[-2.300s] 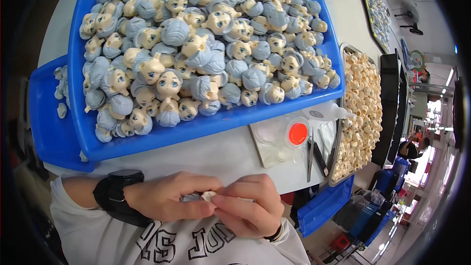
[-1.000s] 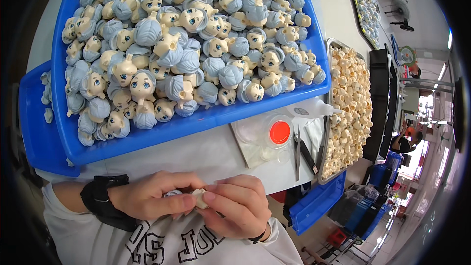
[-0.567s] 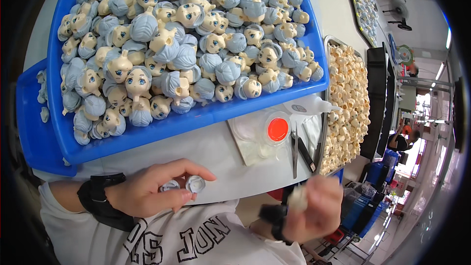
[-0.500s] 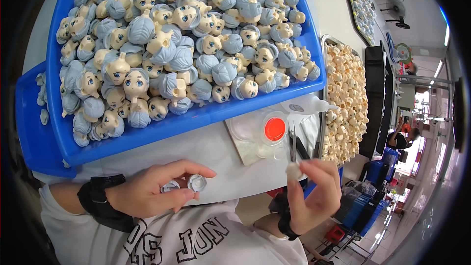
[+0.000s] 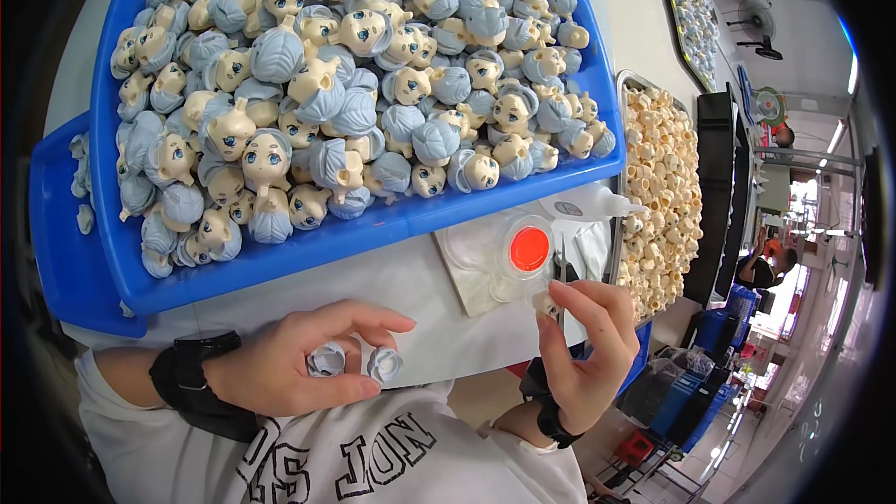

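My left hand (image 5: 280, 364), low at centre left, holds two small grey-blue cup-shaped hair pieces. One hair piece (image 5: 326, 359) sits among the curled fingers. The other hair piece (image 5: 385, 366), with a pale inside, is at the thumb and fingertips. On the right, my right hand (image 5: 597, 336) pinches a small cream doll-head part (image 5: 547, 304) between thumb and forefinger, close to a clear round jar with an orange-red centre (image 5: 529, 248). Fingers partly cover the part. Tweezers (image 5: 562, 266) lie just behind that hand.
A big blue tray (image 5: 373, 231) heaped with doll heads (image 5: 266, 159) fills the far side. A second blue tray (image 5: 61, 261) is left of it. At right stand a metal tray of cream parts (image 5: 658, 187), a white squeeze bottle (image 5: 583, 203) and a pale slab (image 5: 471, 291).
My right hand has moved a little left and up with the cream part, which has turned. In my left hand the outer hair piece has shifted right and down, and the inner one shows more.
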Motion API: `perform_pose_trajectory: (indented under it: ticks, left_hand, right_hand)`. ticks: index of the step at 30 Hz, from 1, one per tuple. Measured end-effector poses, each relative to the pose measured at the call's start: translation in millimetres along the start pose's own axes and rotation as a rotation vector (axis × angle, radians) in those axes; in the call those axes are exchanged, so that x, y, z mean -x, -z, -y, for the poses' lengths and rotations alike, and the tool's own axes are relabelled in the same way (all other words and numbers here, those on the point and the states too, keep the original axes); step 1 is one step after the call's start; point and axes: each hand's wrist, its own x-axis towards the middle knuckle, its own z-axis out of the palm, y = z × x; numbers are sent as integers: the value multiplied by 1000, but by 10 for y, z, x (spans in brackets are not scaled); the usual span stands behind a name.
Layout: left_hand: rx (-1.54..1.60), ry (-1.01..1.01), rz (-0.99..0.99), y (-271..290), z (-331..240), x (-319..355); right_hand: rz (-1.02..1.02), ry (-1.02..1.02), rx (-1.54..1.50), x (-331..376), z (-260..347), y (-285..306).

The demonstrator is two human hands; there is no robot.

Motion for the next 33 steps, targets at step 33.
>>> perform_pose_trajectory:
  ticks: [33]
  left_hand:
    - [-63, -24, 20, 76, -59, -21]
  right_hand:
    - [-113, 184, -775, 188, 103, -338]
